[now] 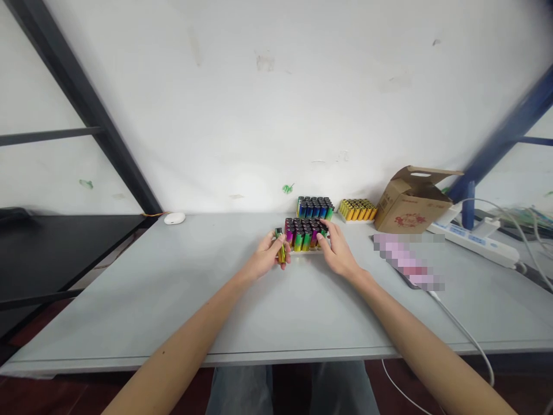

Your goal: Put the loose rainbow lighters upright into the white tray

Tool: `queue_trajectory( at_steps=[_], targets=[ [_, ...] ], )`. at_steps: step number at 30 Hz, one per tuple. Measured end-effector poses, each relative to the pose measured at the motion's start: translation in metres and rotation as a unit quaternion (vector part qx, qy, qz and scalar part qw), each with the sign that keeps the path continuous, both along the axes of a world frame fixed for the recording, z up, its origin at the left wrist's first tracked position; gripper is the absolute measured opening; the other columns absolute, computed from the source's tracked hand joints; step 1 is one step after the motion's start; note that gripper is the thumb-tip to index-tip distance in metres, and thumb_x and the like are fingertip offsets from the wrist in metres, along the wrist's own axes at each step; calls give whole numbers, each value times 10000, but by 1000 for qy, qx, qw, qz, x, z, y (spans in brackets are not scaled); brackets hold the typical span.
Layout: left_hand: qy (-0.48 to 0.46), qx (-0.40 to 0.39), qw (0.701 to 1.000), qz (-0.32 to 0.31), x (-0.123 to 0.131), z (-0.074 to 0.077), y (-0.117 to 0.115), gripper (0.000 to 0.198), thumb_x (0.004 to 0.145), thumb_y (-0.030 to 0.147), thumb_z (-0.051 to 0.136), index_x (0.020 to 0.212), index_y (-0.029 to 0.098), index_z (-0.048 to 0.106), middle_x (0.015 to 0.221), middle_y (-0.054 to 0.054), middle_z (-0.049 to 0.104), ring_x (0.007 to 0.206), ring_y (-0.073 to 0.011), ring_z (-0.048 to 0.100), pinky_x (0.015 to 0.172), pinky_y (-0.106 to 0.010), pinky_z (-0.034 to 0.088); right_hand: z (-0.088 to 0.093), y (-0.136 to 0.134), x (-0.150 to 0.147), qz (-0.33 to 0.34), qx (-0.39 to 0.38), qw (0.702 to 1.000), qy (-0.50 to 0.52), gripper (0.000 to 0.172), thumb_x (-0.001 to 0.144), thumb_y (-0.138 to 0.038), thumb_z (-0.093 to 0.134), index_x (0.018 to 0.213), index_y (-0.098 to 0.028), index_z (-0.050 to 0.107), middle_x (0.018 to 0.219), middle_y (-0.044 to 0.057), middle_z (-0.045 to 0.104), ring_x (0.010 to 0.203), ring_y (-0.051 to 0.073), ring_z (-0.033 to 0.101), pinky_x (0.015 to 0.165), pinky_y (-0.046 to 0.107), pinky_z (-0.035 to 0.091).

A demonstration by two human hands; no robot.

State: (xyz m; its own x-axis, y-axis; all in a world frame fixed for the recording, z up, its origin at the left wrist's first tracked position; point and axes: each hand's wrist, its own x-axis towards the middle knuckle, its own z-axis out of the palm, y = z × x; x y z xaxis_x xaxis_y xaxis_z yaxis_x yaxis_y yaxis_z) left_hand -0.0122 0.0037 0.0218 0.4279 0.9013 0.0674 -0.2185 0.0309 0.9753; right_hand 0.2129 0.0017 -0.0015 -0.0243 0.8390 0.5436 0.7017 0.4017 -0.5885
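Between the thumb and fingers of my left hand [268, 253] is a shiny yellow-green lighter [282, 253] with a dark top, held upright just left of the front tray. Several metallic lighters [307, 240] in purple, green and gold, with black tops, stand in rows in that white tray [306, 252]. My right hand [334, 245] rests at the right side of this group, thumb at the front and fingers around the corner lighters. Behind stands another group of blue and green lighters [316, 206]. Yellow lighters [358, 210] fill a tray to the right.
An opened cardboard box [412, 206] stands at the back right. A phone [408, 262] with a white cable lies right of my right hand, near a white power strip [477, 239]. A white oval object [174, 218] sits at the back left of the grey table [185, 282].
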Motion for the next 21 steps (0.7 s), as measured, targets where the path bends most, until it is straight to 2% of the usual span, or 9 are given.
queue_trajectory(
  at_steps=[2,5,9,13,17,21],
  targets=[
    [27,14,999,-17,0,3,-3,380,835,531,622,934,190,487,789,-7,596,620,-136,606,483,-246,451,2,-1,0,-14,28,999,-10,484,963,-451,375,1372,-194,412,1366,150,462,1300,285,415,1118,512,324],
    [59,41,996,-48,-1,5,-5,385,816,476,675,999,158,557,847,-46,641,706,-150,646,550,-252,488,9,-6,-2,-13,78,997,-16,434,951,-419,428,1332,-214,465,1360,137,469,1305,287,413,1114,509,333],
    [77,55,992,-85,-2,2,-5,394,803,424,709,1048,129,615,975,-113,691,847,-191,683,683,-286,528,20,-16,-7,53,122,991,-8,315,949,-338,470,1239,-255,561,1302,97,534,1251,257,480,1086,470,380],
    [94,45,990,-98,0,0,-6,424,792,430,717,1067,117,636,1021,-145,706,922,-229,692,768,-340,552,24,-23,-13,107,129,986,2,244,942,-280,499,1148,-261,629,1228,83,580,1186,241,531,1031,448,436],
    [129,59,986,-88,3,-2,-8,406,774,437,725,1028,127,660,971,-111,708,871,-221,702,725,-313,548,22,-24,-17,127,130,983,-1,218,922,-261,538,1104,-264,657,1178,79,603,1140,242,552,976,444,475],
    [151,115,980,-62,5,-7,-11,351,806,414,691,1039,152,665,906,-61,699,780,-186,698,708,-286,525,22,-24,-20,132,147,980,-5,182,907,-241,560,1045,-260,676,1111,70,635,1096,240,565,953,445,479]
  ],
)
